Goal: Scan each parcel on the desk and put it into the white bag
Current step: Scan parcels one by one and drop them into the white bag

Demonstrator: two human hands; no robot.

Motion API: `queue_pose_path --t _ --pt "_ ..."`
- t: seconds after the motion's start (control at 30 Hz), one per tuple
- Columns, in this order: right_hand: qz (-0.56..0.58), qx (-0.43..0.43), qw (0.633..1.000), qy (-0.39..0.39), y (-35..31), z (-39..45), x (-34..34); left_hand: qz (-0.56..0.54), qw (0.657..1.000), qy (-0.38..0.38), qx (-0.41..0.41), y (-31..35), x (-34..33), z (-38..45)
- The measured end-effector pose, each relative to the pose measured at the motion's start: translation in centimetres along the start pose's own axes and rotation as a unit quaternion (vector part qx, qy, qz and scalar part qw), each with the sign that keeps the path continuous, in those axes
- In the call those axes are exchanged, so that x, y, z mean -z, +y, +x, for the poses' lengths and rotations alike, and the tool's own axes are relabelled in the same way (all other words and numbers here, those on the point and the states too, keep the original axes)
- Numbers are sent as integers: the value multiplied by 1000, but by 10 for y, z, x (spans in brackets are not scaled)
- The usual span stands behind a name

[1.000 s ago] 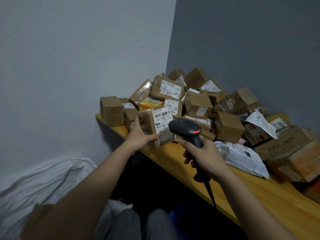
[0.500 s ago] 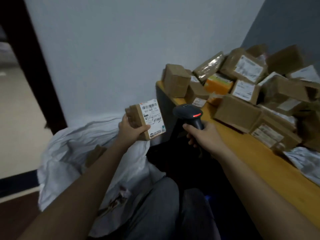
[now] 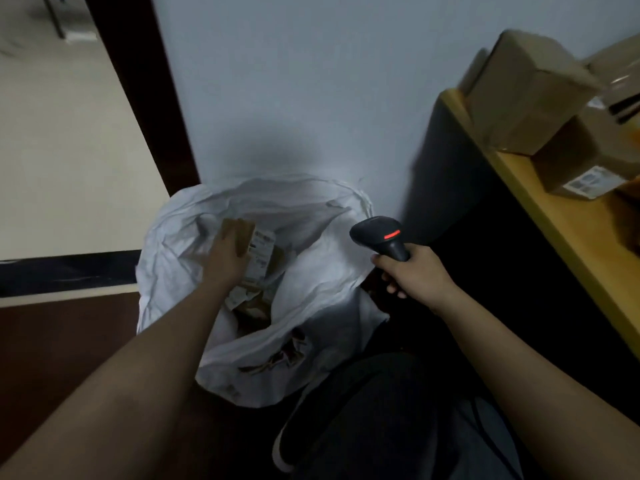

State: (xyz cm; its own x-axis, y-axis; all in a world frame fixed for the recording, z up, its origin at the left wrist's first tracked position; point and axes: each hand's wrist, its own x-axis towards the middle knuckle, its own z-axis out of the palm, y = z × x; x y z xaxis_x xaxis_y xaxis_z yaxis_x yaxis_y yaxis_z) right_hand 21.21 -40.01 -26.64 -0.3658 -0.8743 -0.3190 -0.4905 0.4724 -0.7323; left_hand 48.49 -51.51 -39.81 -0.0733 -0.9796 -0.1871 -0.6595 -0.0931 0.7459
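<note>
1. The left hand reaches down into the open mouth of the white bag, which stands on the floor against the pale wall.
2. That hand lies on a small cardboard parcel with a white shipping label; the frame is blurred, so I cannot tell whether the fingers are closed round it or only resting on it.
3. The parcel sits inside the bag's opening, above other labelled cardboard parcels lower in the bag.
4. The right hand has its fingers curled tight around the handle of a black barcode scanner, which shows a red light on top and is held just right of the bag's rim.
5. On the wooden desk at the right, 2 cardboard boxes stand near its end, well apart from both hands.
</note>
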Motion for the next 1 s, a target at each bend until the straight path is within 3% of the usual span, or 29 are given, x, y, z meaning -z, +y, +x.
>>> queue_pose_path --t 0.2,0.53,0.83,1.0 --pt "-15 -28 999 -21 22 36 -15 93 973 -200 62 -19 -38 30" --pt "7 -37 999 -38 31 49 -27 60 988 -142 23 3 -50 28" --pt "19 -7 998 51 7 -12 36 -113 982 -122 -85 135 -44 -21" --pt "32 18 988 147 2 -83 98 -204 952 -118 -193 233 -43 -78"
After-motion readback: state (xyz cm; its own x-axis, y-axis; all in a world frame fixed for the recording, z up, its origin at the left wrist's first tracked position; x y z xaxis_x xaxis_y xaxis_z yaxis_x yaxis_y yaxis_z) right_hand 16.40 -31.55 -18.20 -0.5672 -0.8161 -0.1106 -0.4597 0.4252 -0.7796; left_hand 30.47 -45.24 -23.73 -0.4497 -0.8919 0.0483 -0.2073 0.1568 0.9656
